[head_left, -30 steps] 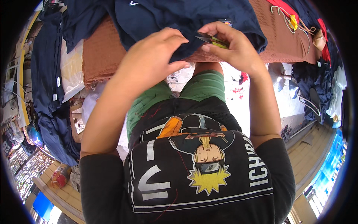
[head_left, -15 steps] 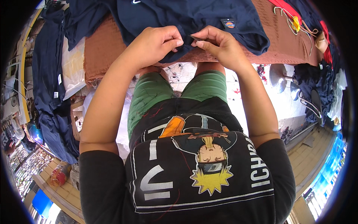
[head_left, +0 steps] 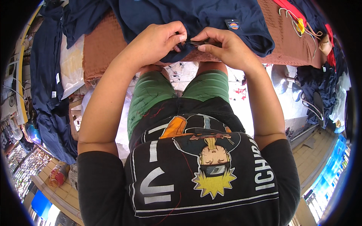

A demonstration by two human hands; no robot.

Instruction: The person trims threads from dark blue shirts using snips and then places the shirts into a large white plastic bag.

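Left fingers: pinching navy garment
Right fingers: gripping thread snips
Cuts so far: hidden, can't tell tbh

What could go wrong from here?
1. The snips in the right hand point toward the left hand, close to its fingertips; a slip might nick them.
2. The navy garment is bunched right by the blade tip, so a stray snip could cut the cloth.
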